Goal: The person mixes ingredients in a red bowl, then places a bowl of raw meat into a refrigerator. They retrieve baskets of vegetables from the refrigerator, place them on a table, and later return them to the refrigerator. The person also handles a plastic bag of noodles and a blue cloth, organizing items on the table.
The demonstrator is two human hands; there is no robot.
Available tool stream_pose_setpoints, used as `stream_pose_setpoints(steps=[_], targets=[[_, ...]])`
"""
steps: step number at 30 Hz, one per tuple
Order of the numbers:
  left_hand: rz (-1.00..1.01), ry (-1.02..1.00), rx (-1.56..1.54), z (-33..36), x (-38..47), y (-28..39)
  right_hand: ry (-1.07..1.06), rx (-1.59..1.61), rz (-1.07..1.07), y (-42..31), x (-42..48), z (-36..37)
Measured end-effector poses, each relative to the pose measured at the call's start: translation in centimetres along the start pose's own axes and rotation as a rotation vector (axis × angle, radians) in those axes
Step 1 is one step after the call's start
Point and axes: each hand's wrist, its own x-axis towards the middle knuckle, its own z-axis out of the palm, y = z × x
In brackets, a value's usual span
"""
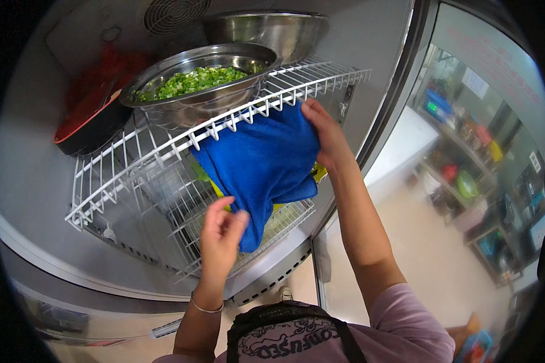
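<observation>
A blue cloth [272, 154] hangs below the front edge of a white wire shelf [177, 147], over something yellow that is mostly hidden. My right hand [324, 134] grips the cloth's upper right part close under the shelf edge. Beside the cloth's lower left edge is my left hand [222, 231], a little blurred, with thumb and fingers apart and nothing held between them. On the shelf above, a steel bowl [200, 97] holds chopped green onions [200, 81].
Behind the bowl stands a larger steel bowl [272, 31]. A black container with a red rim [93, 125] is at the shelf's left. Lower wire racks [188, 227] lie beneath. A glass door [427, 190] stands at the right, with stocked shelves visible through it.
</observation>
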Motion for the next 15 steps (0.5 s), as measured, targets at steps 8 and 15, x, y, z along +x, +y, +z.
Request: stream_pose_setpoints(steps=[8, 15], targets=[[-0.212, 0.183, -0.603, -2.9, 2.1, 1.2, -1.176, -0.558, 0.162, 3.5, -9.1, 8.9], [-0.221, 0.280, -1.055, -6.5, -0.5, -0.2, -1.029, -0.795, -0.040, 3.5, -12.4, 8.8]])
